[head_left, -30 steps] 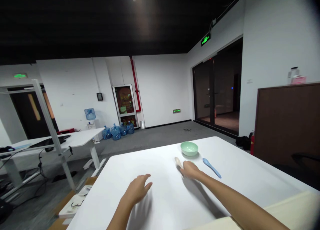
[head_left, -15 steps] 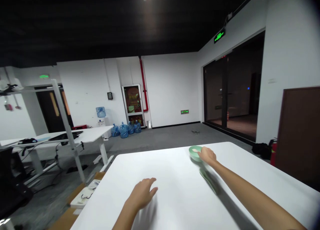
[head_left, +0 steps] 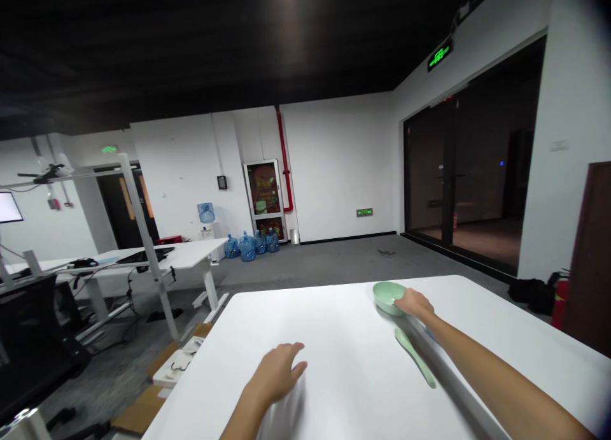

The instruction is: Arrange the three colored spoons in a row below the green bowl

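A pale green bowl stands near the far edge of the white table. My right hand lies against its right rim, fingers curled over it. Below the bowl lies a pale green spoon, apart from my hand. My forearm partly hides a blue spoon. No cream spoon shows; the hand or bowl may hide it. My left hand hovers at or just above the table's near part, fingers apart, holding nothing.
A long white desk with cables stands to the left, beyond a metal upright. Blue water jugs line the far wall. A fire extinguisher stands at the right, by the glass doors.
My right hand has moved from the cream spoon to the bowl's right rim. The cream spoon is out of sight, the green spoon is uncovered, and the view has turned left.
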`<state>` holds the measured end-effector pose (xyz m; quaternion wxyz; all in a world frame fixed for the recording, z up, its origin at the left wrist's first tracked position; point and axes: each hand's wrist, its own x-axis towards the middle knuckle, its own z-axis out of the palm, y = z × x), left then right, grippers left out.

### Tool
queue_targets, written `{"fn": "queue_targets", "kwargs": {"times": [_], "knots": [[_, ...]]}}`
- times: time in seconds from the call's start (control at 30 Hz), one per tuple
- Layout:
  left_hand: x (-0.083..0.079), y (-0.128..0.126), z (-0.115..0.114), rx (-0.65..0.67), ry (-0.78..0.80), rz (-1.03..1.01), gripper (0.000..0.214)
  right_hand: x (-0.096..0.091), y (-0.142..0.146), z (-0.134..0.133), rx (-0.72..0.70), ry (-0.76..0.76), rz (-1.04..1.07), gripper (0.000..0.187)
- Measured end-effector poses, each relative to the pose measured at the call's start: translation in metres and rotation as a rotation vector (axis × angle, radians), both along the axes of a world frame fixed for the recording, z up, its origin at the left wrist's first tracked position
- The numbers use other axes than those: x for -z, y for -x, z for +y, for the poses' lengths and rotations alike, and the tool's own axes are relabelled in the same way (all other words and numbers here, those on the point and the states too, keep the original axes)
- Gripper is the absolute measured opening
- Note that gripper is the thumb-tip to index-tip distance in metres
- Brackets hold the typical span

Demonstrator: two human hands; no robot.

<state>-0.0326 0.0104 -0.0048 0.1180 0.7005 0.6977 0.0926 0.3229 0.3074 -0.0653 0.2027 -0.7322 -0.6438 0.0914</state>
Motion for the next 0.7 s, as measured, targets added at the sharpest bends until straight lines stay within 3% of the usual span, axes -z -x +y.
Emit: {"fn": "queue_targets", "kwargs": {"times": [0.1,0.27,0.43,0.57,0.7], "knots": [[0.002,0.000,0.001,0.002,-0.002,-0.002,0.052,-0.006,0.000,-0.007,0.004,0.079,0.012,0.045],[0.006,0.003,0.001,0.001,-0.014,0.002,0.052,-0.030,-0.002,-0.031,-0.014,0.019,0.009,0.047],[0.008,0.006,0.003,0.020,-0.033,0.013,0.052,-0.048,-0.012,-0.074,-0.096,-0.084,0.023,0.063],[0.006,0.005,0.002,0.044,-0.047,0.023,0.052,-0.052,-0.023,-0.113,-0.228,-0.121,0.005,0.067],[0.003,0.004,-0.001,0.052,-0.039,0.021,0.052,-0.044,-0.031,-0.144,-0.302,-0.120,-0.018,0.066]]}}
